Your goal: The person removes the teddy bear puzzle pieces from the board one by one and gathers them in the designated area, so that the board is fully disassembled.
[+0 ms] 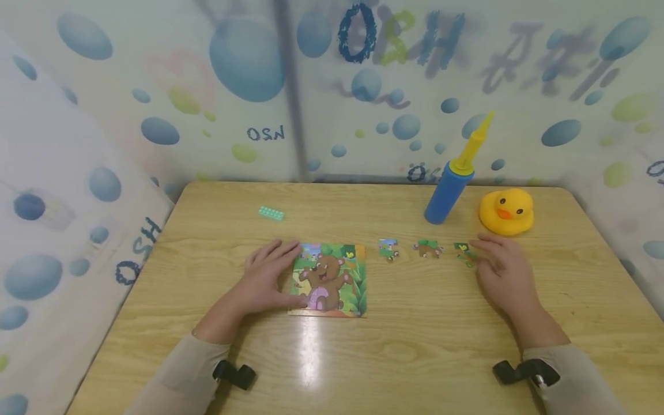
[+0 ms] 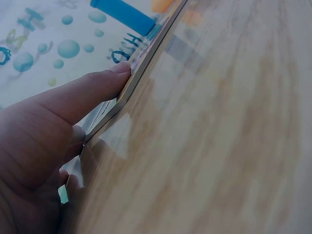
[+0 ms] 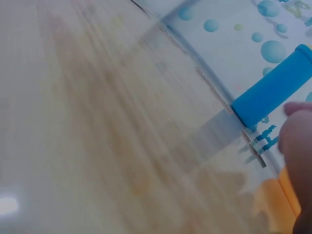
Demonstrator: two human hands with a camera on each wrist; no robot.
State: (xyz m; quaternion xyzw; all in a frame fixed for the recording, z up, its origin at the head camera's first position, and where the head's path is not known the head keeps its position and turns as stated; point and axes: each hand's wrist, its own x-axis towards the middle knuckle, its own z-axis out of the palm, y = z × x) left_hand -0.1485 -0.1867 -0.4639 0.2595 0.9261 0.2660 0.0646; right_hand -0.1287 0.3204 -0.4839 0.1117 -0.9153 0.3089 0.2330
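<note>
A square jigsaw puzzle board [image 1: 332, 279] with a brown bear picture lies flat on the table. My left hand [image 1: 267, 279] rests at its left side, thumb on the lower left part and fingertips by the upper left corner. In the left wrist view the thumb [image 2: 92, 92] lies on the board's edge [image 2: 146, 61]. Three loose jigsaw pieces form a row to the right: a left piece [image 1: 388, 249], a middle piece [image 1: 428, 249] and a right piece [image 1: 461, 251]. My right hand [image 1: 505, 274] has its fingertips right beside the right piece, its fingers loosely bent and holding nothing.
Behind the pieces stands a blue hand pump [image 1: 446, 193] with a yellow nozzle. A yellow rubber duck [image 1: 506, 212] sits just beyond my right hand. At the back left lies a mint-green toy brick [image 1: 271, 214]. A bubble-patterned curtain [image 1: 332, 104] hangs behind the wooden table [image 1: 415, 357].
</note>
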